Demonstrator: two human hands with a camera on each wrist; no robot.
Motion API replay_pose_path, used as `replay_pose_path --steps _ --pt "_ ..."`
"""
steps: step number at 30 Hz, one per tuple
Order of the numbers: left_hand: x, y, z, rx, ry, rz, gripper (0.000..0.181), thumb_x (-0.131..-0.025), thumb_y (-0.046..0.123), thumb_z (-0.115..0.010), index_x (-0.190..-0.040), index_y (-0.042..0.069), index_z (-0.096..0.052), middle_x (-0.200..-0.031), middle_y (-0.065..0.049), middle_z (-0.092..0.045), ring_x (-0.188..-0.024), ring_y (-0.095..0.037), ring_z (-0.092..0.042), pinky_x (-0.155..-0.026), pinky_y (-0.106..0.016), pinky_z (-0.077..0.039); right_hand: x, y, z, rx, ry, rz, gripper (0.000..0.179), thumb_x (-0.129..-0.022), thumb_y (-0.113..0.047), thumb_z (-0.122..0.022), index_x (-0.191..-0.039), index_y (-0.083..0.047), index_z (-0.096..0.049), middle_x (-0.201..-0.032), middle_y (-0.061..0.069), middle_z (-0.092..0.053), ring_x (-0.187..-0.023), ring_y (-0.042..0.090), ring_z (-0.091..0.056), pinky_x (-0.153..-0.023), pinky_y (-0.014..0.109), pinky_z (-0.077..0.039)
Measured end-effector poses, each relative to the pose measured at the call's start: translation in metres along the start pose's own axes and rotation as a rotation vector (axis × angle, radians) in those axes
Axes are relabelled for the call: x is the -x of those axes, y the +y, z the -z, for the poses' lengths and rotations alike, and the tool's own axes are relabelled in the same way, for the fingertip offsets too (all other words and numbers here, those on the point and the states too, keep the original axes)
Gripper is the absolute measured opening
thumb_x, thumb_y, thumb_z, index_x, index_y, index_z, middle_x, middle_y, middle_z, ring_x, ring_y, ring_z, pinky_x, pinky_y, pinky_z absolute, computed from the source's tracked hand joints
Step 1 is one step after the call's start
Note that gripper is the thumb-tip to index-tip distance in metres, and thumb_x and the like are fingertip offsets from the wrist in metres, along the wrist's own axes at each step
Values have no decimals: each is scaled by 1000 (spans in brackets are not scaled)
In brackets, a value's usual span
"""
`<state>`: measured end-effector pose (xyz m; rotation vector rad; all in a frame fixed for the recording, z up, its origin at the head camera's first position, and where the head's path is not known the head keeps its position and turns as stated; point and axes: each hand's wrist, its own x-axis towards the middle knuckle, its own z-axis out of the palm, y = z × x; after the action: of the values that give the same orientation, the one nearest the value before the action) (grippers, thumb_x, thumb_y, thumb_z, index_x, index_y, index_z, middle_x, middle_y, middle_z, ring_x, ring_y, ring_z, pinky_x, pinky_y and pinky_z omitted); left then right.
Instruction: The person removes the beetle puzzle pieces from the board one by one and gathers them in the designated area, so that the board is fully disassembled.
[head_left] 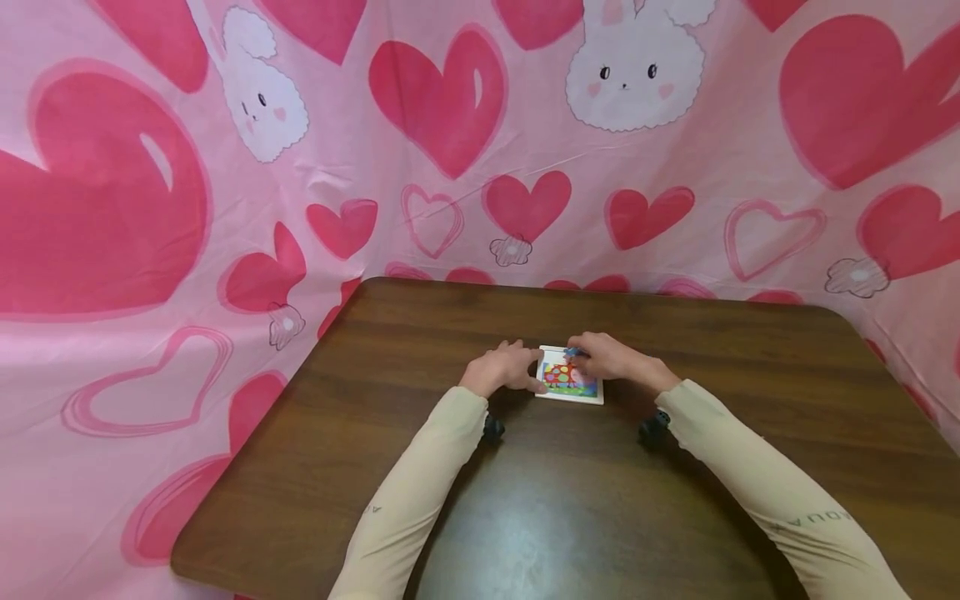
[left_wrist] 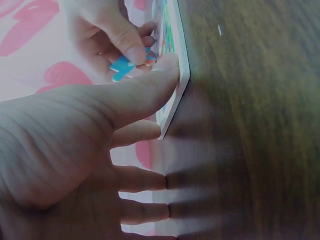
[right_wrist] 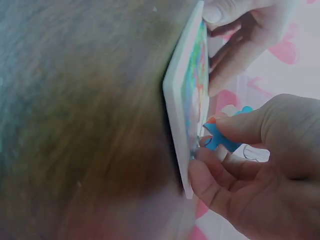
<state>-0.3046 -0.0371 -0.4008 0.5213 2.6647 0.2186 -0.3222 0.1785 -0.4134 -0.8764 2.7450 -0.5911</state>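
A small jigsaw puzzle [head_left: 572, 385] in a white tray [head_left: 551, 356] lies on the table, its lower part showing a red shape with colored spots. At the tray's left side is my left hand [head_left: 501, 368]. In the left wrist view, its thumb [left_wrist: 155, 82] presses on the tray's border while its straight fingers reach down to the tabletop. My right hand [head_left: 611, 358] is over the tray's upper right. Between thumb and fingers it pinches a mostly blue puzzle piece [right_wrist: 222, 140], tilted above the puzzle. The hand covers part of the picture.
The dark wooden table [head_left: 450, 325] extends around the tray on every side. A pink cloth [head_left: 442, 200] with hearts and rabbits hangs behind the table and along its left side. Black wrist cameras [head_left: 654, 428] sit under both sleeves.
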Motion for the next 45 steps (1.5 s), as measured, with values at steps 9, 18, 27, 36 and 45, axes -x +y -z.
replay_pose_path --steps 9,18,27,36,45 --pt "-1 0 -2 14 -4 12 73 -86 52 -69 -149 29 -40 -162 -8 -27 -150 -35 -21 -117 -60 -25 5 5 8 21 61 15 10 -97 -11 -58 -104 -5 -62 -92 8 -65 -83 21 -57 -79 43 -50" --pt "0 0 -3 -4 1 7 72 -86 51 -70 -148 29 -42 -161 -9 -29 -149 -35 -23 -116 -59 -27 19 15 14 -79 22 -72 13 -96 -13 -61 -106 -5 -62 -89 8 -61 -75 18 -56 -66 30 -50" --pt "0 0 -3 -17 4 3 71 -86 52 -69 -148 28 -42 -160 -9 -31 -148 -35 -25 -117 -57 -27 32 28 23 -148 17 -147 25 -92 -18 -68 -111 -6 -58 -89 10 -60 -63 16 -58 -56 29 -53" --pt "0 0 -3 -17 2 4 72 -87 51 -68 -149 28 -40 -161 -9 -30 -149 -35 -24 -117 -57 -26 45 42 34 -189 1 -141 22 -93 -18 -68 -112 -9 -61 -78 7 -59 -56 17 -55 -53 31 -51" --pt "0 0 -2 -14 2 12 72 -86 51 -70 -148 29 -42 -161 -8 -30 -149 -35 -25 -115 -59 -29 58 51 41 -192 -33 -149 29 -96 -20 -64 -122 -8 -64 -83 12 -65 -61 17 -57 -55 32 -53"
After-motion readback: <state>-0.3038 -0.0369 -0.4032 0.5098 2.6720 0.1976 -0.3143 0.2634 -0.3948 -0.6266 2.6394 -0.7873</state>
